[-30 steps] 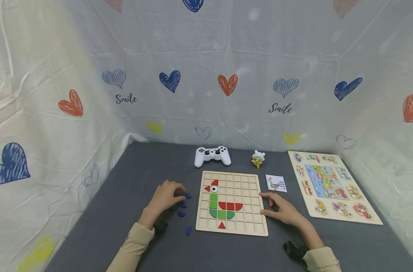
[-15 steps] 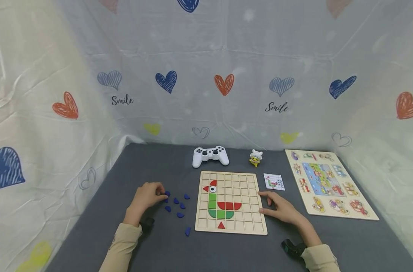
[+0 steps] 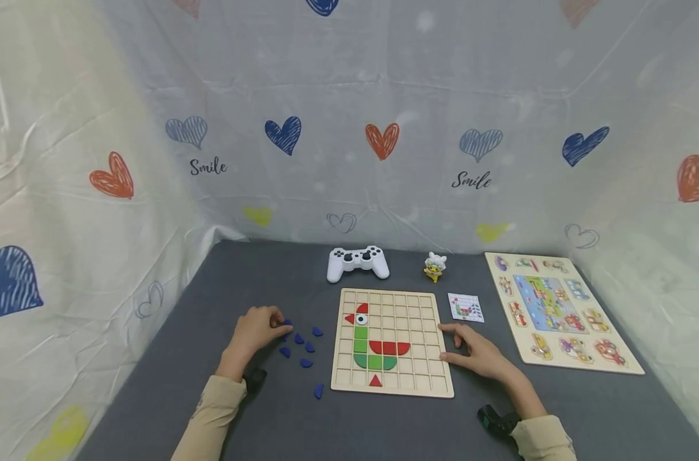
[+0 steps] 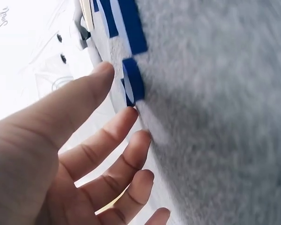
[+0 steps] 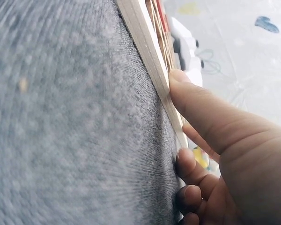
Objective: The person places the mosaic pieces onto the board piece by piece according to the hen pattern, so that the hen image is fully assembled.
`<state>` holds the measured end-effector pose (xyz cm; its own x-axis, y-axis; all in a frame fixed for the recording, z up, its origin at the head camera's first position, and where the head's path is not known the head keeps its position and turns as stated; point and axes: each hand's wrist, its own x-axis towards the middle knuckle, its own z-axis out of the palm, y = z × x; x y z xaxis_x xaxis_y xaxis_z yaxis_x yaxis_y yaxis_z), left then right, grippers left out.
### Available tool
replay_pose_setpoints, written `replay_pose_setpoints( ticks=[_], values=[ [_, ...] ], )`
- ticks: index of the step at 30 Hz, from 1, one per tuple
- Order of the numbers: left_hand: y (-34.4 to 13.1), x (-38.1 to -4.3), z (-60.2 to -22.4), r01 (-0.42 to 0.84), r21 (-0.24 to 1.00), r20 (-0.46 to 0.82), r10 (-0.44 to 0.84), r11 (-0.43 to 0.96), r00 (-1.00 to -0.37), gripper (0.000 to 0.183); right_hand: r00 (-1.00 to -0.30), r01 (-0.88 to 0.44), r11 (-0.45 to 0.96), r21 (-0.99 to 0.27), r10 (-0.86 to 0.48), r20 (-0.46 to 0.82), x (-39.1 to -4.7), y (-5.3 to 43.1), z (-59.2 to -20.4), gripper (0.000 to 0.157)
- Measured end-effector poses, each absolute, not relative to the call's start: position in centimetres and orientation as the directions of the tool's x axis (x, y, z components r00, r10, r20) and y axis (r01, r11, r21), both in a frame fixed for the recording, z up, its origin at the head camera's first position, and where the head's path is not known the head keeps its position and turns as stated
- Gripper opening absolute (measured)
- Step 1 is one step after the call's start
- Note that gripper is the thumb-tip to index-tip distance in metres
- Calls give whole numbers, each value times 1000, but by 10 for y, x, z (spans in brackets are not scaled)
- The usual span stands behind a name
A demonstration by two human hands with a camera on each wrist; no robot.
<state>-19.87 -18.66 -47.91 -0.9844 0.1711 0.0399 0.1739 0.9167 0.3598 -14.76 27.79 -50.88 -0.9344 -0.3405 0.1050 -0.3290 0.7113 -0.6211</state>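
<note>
In the head view my left hand (image 3: 256, 331) is over the left part of the table, its fingertips at the far end of a scatter of blue half-round pieces (image 3: 306, 363). The left wrist view has thumb and index finger spread apart, the index fingertip right at a blue piece (image 4: 135, 79) on the cloth. My right hand (image 3: 477, 352) touches the right edge of a wooden grid board (image 3: 424, 378) with thumb and index finger. Red and green pieces and a round eye piece form a bird on the board; a red triangle (image 3: 375, 381) lies below it.
A small pattern card (image 3: 466, 308) lies right of the board. Behind stand a white game controller (image 3: 358, 262) and a small figurine (image 3: 434, 267). A picture puzzle board (image 3: 551, 314) lies far right. A printed curtain encloses the grey table.
My left hand has moved left, away from the grid board, and more blue pieces are now visible. Over the last half second it shifts slightly right. My right hand stays at the board's edge.
</note>
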Motion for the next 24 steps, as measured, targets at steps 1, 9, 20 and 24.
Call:
replay_pose_setpoints(
  ticks=[1, 9, 20, 24],
  values=[
    [-185, -199, -480, 174, 360, 51, 167, 916, -985, 25, -935, -329, 713, -619, -340, 105, -147, 278, -508, 57],
    [-176, -204, -483, 168, 354, 85, 147, 920, -985, 22, -937, -321, 709, -628, -334, 102, -145, 278, -507, 56],
    [-158, -211, -479, 206, 323, 100, 183, 924, -978, 10, -930, -337, 699, -631, -349, 111, -146, 277, -505, 56],
    [-148, -213, -480, 214, 346, 111, 186, 913, -976, 10, -933, -331, 702, -631, -345, 105, -146, 277, -506, 56]
  ],
)
